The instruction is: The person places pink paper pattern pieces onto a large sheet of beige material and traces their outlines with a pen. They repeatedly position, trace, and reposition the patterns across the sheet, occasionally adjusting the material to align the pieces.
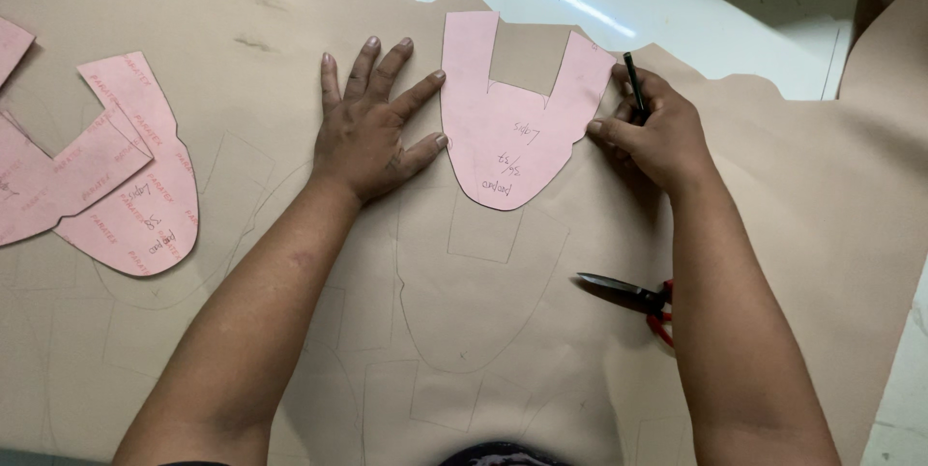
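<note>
A pink paper template (512, 128), rounded at the near end with a square notch at the far end, lies on a large sheet of tan material (290, 21). My left hand (372, 123) lies flat with fingers spread, its thumb and forefinger touching the template's left edge. My right hand (652, 128) grips a dark pen (633, 74) and rests at the template's right edge. Faint traced outlines of the same shape show on the tan sheet below the template.
Several more pink templates (116, 176) overlap at the left. Red-handled scissors (633, 297) lie on the tan sheet beside my right forearm. A glossy white table top (696, 12) shows beyond the sheet's ragged cut edge.
</note>
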